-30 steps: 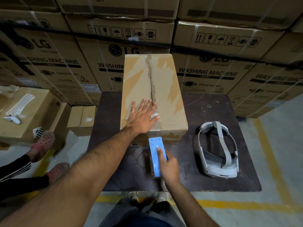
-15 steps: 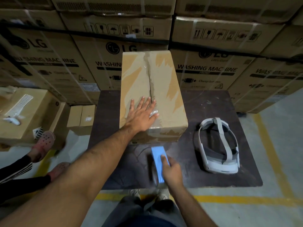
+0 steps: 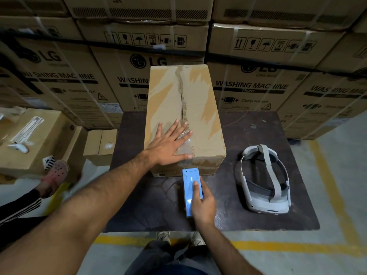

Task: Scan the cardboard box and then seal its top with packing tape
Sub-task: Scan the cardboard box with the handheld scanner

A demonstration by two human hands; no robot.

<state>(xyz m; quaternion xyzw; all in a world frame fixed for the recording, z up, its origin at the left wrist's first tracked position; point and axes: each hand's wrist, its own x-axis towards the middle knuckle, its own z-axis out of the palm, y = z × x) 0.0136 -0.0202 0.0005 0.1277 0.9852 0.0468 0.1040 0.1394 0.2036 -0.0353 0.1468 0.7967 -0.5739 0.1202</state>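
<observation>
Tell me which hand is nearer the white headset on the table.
Right. The right hand holds the blue scanner just left of the white headset; the left hand lies flat on the cardboard box, farther off.

"LG WASHING MACHINE" on stacked cartons (image 3: 252, 86)

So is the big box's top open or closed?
Closed. The cardboard box's flaps lie flat, meeting at the middle seam, with the left hand pressing on top.

Your cardboard box (image 3: 184, 118) stands upright on the dark board, long side running away from you. Its top flaps are closed, meeting at a ragged centre seam with torn paper patches and a clear tape scrap near the front edge. No tape roll shows.
</observation>
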